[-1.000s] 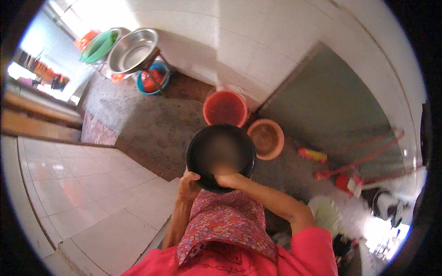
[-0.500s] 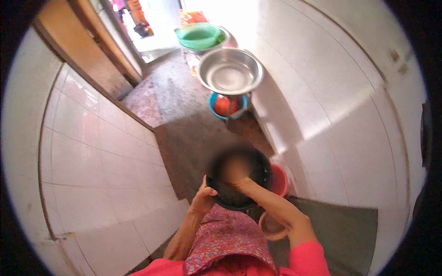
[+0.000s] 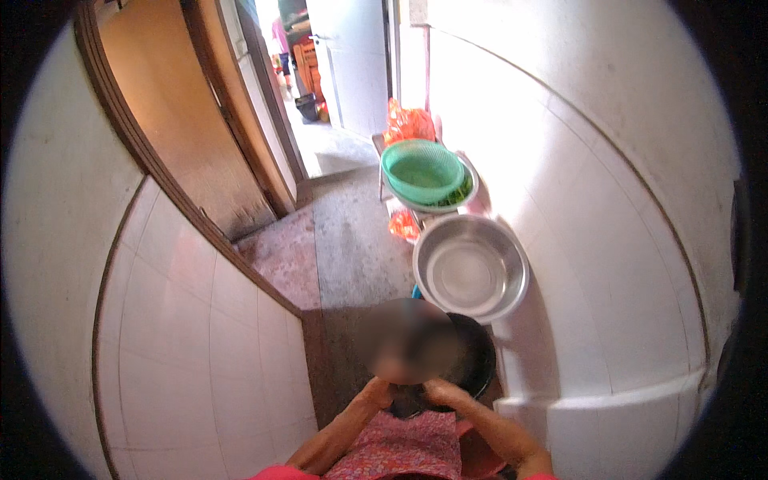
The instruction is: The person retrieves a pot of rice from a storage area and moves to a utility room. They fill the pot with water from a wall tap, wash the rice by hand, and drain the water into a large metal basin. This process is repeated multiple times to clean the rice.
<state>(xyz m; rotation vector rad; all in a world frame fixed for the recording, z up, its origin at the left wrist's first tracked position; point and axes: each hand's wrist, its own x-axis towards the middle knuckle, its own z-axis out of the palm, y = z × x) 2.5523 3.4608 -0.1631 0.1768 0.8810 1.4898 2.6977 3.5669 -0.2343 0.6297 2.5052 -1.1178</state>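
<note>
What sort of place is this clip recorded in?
Probably a home's tiled wash or kitchen passage. White tiled walls flank a bare floor; a steel basin and a green colander sit by the right wall, and a wooden door opens ahead.

A blurred patch (image 3: 408,340) covers the middle and 9 o'clock side of the round black pan (image 3: 478,360), so whatever lies inside it cannot be told. The left hand (image 3: 376,394) and right hand (image 3: 438,394) meet at the pan's 6 o'clock rim; the fingers merge with the blur, and how they grip is unclear. Both forearms are cut off by the lower edge. The steel basin (image 3: 470,268) hides most of a blue object (image 3: 416,292) at its 7 o'clock. The green plastic colander (image 3: 422,170) covers most of the bowl of greens (image 3: 462,192) beneath it. A distant person (image 3: 282,44) at 12 o'clock is too small to make out.
</note>
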